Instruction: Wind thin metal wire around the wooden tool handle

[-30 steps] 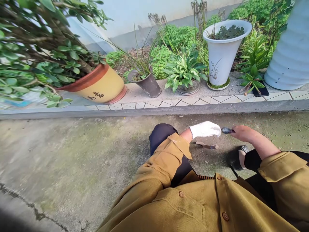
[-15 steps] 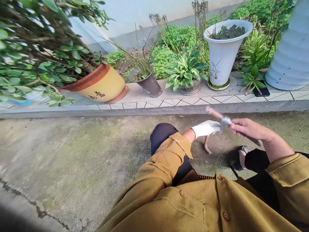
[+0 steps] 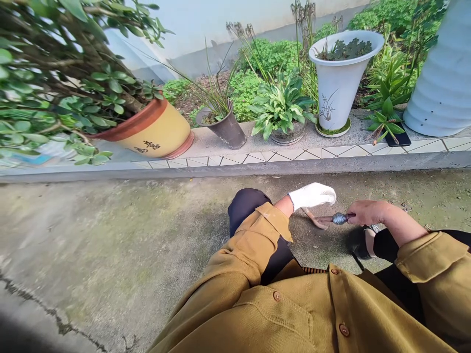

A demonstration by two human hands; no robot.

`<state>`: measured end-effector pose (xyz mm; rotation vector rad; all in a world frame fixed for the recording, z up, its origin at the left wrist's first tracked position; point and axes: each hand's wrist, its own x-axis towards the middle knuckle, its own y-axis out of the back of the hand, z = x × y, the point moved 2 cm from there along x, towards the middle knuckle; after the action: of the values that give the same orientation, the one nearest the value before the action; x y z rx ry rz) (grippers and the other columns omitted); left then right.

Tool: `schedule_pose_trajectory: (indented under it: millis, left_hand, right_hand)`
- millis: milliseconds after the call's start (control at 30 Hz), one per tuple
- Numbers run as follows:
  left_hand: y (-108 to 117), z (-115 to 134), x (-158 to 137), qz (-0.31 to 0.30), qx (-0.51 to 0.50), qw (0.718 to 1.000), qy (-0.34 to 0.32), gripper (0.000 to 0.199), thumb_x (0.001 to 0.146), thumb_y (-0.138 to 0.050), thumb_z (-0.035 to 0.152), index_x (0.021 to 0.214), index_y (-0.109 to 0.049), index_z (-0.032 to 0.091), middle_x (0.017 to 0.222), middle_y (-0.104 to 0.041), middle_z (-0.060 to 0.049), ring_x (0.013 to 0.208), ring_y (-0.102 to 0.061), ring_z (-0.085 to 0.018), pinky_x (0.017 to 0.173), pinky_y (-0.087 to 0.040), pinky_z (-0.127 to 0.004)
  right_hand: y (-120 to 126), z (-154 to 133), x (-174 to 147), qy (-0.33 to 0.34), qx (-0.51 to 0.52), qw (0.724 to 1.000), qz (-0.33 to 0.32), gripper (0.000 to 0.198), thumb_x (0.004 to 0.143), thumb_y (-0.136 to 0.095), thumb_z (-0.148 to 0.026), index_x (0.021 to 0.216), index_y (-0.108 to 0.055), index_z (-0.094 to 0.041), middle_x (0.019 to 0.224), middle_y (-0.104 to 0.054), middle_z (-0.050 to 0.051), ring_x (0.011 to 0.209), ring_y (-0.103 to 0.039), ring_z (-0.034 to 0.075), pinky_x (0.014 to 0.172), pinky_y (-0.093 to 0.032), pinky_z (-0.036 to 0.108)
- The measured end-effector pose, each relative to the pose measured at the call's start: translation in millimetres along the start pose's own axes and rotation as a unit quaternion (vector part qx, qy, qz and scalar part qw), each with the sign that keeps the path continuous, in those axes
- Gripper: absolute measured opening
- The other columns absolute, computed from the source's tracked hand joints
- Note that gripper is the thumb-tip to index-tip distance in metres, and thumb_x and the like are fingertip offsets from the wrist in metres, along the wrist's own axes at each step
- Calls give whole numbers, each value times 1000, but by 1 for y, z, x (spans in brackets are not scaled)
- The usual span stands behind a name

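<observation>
My left hand (image 3: pixel 314 195) wears a white glove and is closed, its fingers curled down. From beneath the glove a bent, brown, stick-like piece (image 3: pixel 312 217) slants toward the ground, its upper end hidden by the hand. My right hand (image 3: pixel 368 212) is bare and closed around a slim brown tool whose neck is wrapped in grey, wire-like winding (image 3: pixel 339 218). The tool's narrow brown end (image 3: pixel 324 219) points left and overlaps the lower part of the bent piece; whether they touch I cannot tell. Its exact kind does not show.
A low tiled ledge (image 3: pixel 272 156) runs ahead, bearing a yellow pot (image 3: pixel 165 130), a tilted grey pot (image 3: pixel 230 130), a leafy plant (image 3: pixel 281 110) and a tall white pot (image 3: pixel 334 88). A dark phone-like slab (image 3: pixel 399 136) lies there too. My shoe (image 3: pixel 362 242) is near my right hand.
My right hand has lowered the tool from above the gloved hand down to the bent piece. That piece has swung from hanging steeply to a flatter slant, and my left hand has shifted slightly left.
</observation>
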<state>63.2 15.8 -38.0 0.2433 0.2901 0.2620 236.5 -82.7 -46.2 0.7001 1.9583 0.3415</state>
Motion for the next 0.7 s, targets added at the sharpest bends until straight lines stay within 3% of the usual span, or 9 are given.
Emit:
schedule_pose_trajectory:
  millis: [100,167,233,333,467,533,600,700]
  left_hand:
    - [6,-5,1,17,2,1000,0,15,87,-55,24,83,-63,13,79,-63,-1,65,-48,-9,64,-40,-22]
    - [8,-12,3,32,-10,999,-6,16,87,-54,25,83,-63,13,78,-62,-1,63,-47,-8,61,-39,-22]
    - [9,-21,7,41,-40,998,-8,15,86,-55,25,83,-63,13,79,-62,-1,63,-47,-9,61,-40,-22]
    - [5,-27,10,47,-74,996,0,16,84,-58,27,83,-62,12,70,-57,0,59,-46,-9,57,-37,-22]
    - [-4,-11,6,6,-65,998,5,24,90,-52,33,85,-64,13,62,-51,2,55,-43,-8,55,-34,-22]
    - [-7,1,3,-17,-61,998,9,23,90,-52,32,85,-65,13,65,-53,1,56,-44,-9,56,-36,-22]
    - [-9,9,-1,-40,-55,998,14,20,89,-54,29,82,-65,14,67,-56,0,57,-44,-9,58,-38,-23]
    - [-10,10,-3,-47,-36,998,25,16,87,-58,26,79,-66,15,72,-61,-2,58,-45,-10,60,-40,-24]
  right_hand:
    - [-1,-14,-13,75,89,989,-88,23,80,-66,-39,70,-63,-18,60,-55,1,55,-49,14,53,-34,28]
    - [5,-16,-25,115,167,973,-110,29,81,-64,-47,80,-64,-18,63,-54,-1,56,-48,13,52,-35,26]
    - [15,-12,-37,152,228,958,-79,38,82,-63,-55,91,-66,-18,67,-53,-2,58,-47,12,53,-36,24]
    - [31,2,-49,171,287,940,64,48,83,-60,-63,99,-65,-17,70,-52,-1,61,-45,12,53,-36,23]
    - [44,29,-43,82,331,894,290,52,89,-46,-66,99,-63,-18,68,-54,2,57,-45,14,51,-35,26]
    - [47,41,-32,-4,270,892,362,50,91,-43,-64,97,-64,-19,69,-58,5,56,-48,16,52,-37,28]
    - [48,48,-20,-99,150,903,391,46,91,-45,-59,100,-67,-19,76,-65,10,62,-56,20,57,-39,31]
    - [42,44,-6,-166,-6,931,326,44,91,-47,-52,110,-70,-18,91,-72,16,76,-64,28,62,-42,35]
